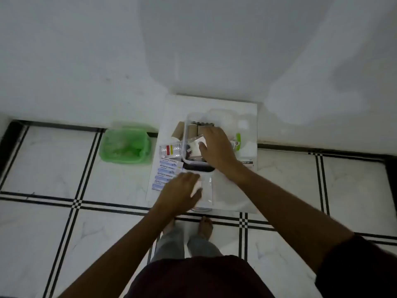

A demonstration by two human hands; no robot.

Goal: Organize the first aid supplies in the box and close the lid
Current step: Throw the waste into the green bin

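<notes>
1. The floor (53, 168) is pale marble tile with black inlay lines, and a white wall rises behind it.
2. A small white table (236, 196) stands against the wall, with the person's bare feet just before it.
3. A green tub (124, 147) sits on the floor to the table's left.
4. The clear plastic box (187, 125) rests mid-table, open – tan bandage rolls (192, 131) stand at its far end.
5. The right hand (217, 147) reaches into the box, fingers spread and pressed flat on a small white packet (197, 145); it grips nothing that I can see.
6. The left hand (180, 192) hovers open, palm down, over a clear sleeve (207, 190) at the table's near edge.
7. Blue-and-white antiseptic sachets (165, 173) lie fanned just left of the box, a red-labelled pack (169, 150) behind them.
8. A green-capped tube (237, 141) lies to the right of the box.
</notes>
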